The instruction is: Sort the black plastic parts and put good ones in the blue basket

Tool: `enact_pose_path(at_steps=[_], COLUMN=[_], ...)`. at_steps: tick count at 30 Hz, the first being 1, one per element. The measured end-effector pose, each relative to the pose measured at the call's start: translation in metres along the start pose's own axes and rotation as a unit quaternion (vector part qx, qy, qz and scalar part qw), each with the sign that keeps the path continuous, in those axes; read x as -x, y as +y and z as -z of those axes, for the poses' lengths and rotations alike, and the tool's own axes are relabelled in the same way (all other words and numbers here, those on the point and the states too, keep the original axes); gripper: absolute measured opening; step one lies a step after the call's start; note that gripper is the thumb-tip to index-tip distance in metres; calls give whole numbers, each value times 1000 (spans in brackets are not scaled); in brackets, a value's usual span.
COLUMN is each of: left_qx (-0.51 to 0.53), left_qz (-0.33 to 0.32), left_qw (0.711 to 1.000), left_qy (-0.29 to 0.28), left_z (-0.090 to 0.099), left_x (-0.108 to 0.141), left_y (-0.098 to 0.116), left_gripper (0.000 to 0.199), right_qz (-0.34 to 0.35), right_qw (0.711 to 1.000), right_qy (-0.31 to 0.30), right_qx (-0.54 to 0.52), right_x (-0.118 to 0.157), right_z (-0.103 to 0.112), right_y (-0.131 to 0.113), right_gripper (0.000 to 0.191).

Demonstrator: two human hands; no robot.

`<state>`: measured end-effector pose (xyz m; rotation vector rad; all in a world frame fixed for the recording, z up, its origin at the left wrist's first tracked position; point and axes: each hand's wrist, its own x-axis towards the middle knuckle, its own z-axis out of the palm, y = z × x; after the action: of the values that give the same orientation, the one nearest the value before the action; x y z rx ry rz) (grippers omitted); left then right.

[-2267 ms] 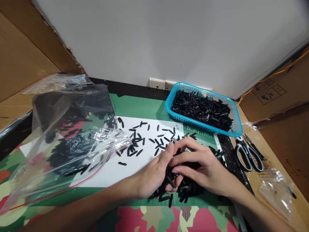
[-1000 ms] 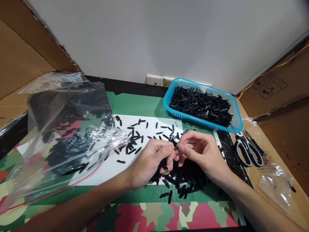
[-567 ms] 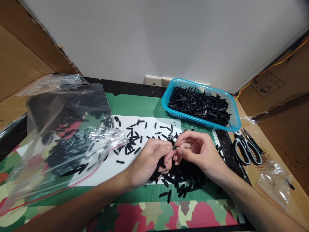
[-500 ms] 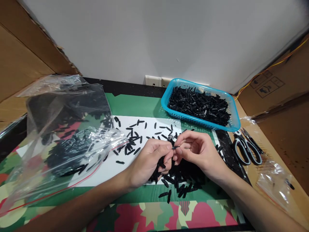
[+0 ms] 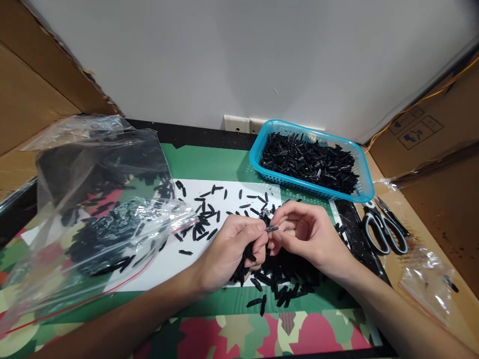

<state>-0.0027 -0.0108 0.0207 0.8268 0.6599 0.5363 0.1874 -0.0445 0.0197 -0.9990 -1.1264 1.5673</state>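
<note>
A slim black strip-shaped piece (image 5: 272, 228) spans the gap between my two hands, above the middle of the work surface. My left hand (image 5: 239, 239) is closed, pinching the piece's left end between thumb and forefinger, with more black pieces showing under its curled fingers. On the other side, my right hand (image 5: 309, 234) is closed, with thumb and fingertips at the piece's right end. Beneath both hands lies a dark heap of similar pieces (image 5: 286, 286), partly hidden by them. Others are scattered over a white sheet (image 5: 149, 279).
A blue plastic basket (image 5: 255, 158) full of black pieces stands at the back right. Scissors (image 5: 383, 232) lie on cardboard at the right, near a small clear bag (image 5: 426, 284). On the left rests a large clear zip bag (image 5: 101, 164) containing black pieces. A wall rises behind.
The piece between my fingertips has turned slightly and shows a broader, greyer face. Both hands stay almost in place; the whole view has shifted slightly.
</note>
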Motion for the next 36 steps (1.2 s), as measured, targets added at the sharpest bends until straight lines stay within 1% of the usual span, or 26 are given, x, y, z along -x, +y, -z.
enact_pose_path(at_steps=[3, 4, 5, 6, 7, 8, 9, 10, 11, 12, 13, 14, 15, 16, 18, 20, 22, 23, 24, 25, 26, 27, 29, 32, 34, 36], left_qx=[-5, -5, -4, -3, -2, -1, 0, 0, 0, -1, -4, -8, -14, -20, -35, -46, -53, -59, -65, -69, -69, -63, -35, -7, -10, -22], left_qz=[10, 15, 21, 27, 33, 40, 46, 50, 54, 55, 53, 49, 44, 41, 46, 60, 63, 61, 57, 55, 57, 63, 68, 56, 39, 19], left_qw=[1000, 1000, 1000, 1000, 999, 999, 999, 998, 998, 998, 998, 998, 998, 998, 997, 995, 991, 987, 982, 978, 977, 978, 985, 994, 998, 999], left_qy=[9, 9, 9, 9, 11, 15, 19, 22, 24, 24, 24, 26, 30, 38, 53, 67, 108, 137, 166, 186, 193, 186, 153, 93, 57, 31], left_z=[1, 1, 2, 2, 2, 2, 2, 2, 1, 1, 0, -1, -1, -2, -2, -3, -3, -3, -4, -4, -4, -4, -4, -3, -1, 0], left_x=[0, 1, 1, 1, 2, 2, 2, 2, 2, 2, 2, 2, 2, 2, 2, 2, 1, 1, 1, 1, 1, 1, 1, 1, 2, 2], left_y=[1, 1, 2, 2, 3, 3, 3, 4, 4, 5, 5, 6, 6, 6, 6, 4, 1, -1, -2, -3, -4, -5, -4, -2, 0, 1], left_gripper=[46, 46, 46, 46, 46, 47, 48, 49, 49, 50, 50, 49, 49, 49, 49, 49, 45, 42, 39, 37, 36, 36, 37, 41, 45, 48], right_qz=[48, 84, 133, 195, 262, 326, 383, 409, 409, 388, 358, 328, 307, 298, 310, 335, 346, 346, 345, 347, 349, 352, 343, 287, 238, 191], right_qw=[995, 986, 969, 940, 897, 841, 779, 723, 679, 652, 637, 634, 641, 655, 699, 754, 800, 813, 818, 819, 819, 819, 832, 877, 908, 931], right_qy=[26, 37, 47, 58, 72, 90, 127, 170, 226, 281, 324, 352, 359, 348, 290, 195, 73, 20, -18, -34, -36, -30, -7, 34, 62, 75], right_qx=[86, 138, 202, 275, 350, 422, 480, 531, 567, 588, 601, 606, 605, 600, 576, 531, 484, 468, 460, 457, 455, 452, 436, 384, 340, 303], right_x=[2, 3, 5, 6, 8, 8, 8, 7, 6, 3, 1, -1, -3, -4, -3, 2, 7, 10, 11, 13, 13, 14, 13, 12, 10, 8], right_z=[-1, -1, 2, 6, 11, 18, 25, 33, 40, 46, 51, 53, 53, 51, 42, 27, 12, 5, -1, -5, -8, -10, -11, -8, -7, -6], right_y=[-2, -3, -4, -6, -8, -10, -12, -14, -16, -18, -19, -21, -22, -23, -23, -20, -15, -11, -7, -2, 1, 4, 5, 0, -4, -6], right_gripper=[21, 14, 8, 6, 13, 20, 25, 28, 28, 25, 23, 22, 22, 22, 20, 18, 23, 26, 27, 27, 26, 25, 21, 15, 10, 9])
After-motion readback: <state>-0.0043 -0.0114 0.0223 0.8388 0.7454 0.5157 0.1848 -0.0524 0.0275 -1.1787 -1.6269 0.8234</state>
